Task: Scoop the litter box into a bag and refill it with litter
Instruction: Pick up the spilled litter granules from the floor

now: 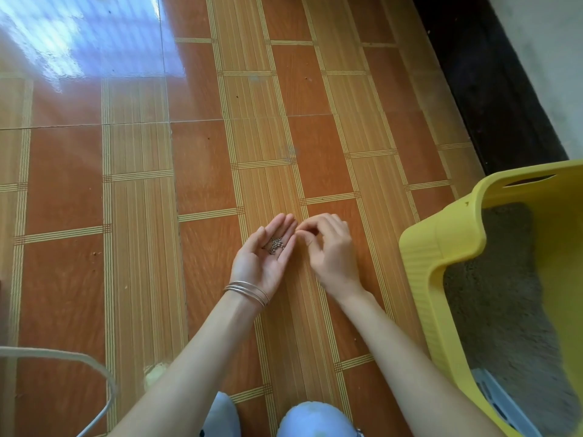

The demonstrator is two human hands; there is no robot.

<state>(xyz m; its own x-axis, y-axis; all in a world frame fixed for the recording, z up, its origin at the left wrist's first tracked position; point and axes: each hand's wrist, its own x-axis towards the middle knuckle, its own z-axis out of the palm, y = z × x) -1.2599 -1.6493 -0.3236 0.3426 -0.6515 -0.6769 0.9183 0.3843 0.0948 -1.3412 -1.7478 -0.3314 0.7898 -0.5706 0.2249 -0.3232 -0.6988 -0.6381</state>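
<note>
My left hand (265, 253) is palm up above the floor, cupping a small pile of grey litter granules (277, 245). Right beside it, my right hand (331, 247) has its fingertips pinched together at the left hand's fingers; whether a granule sits between them is too small to tell. A yellow litter box (441, 247) stands at the right, with grey litter (498, 294) inside. A light blue scoop (501, 408) lies in the box at its near end.
The floor (202, 159) is orange and tan tile with glare at the top left. A dark threshold strip (479, 77) and a pale wall run along the top right. A white curved rim (79, 361) shows at the bottom left. My knees (315, 419) are at the bottom edge.
</note>
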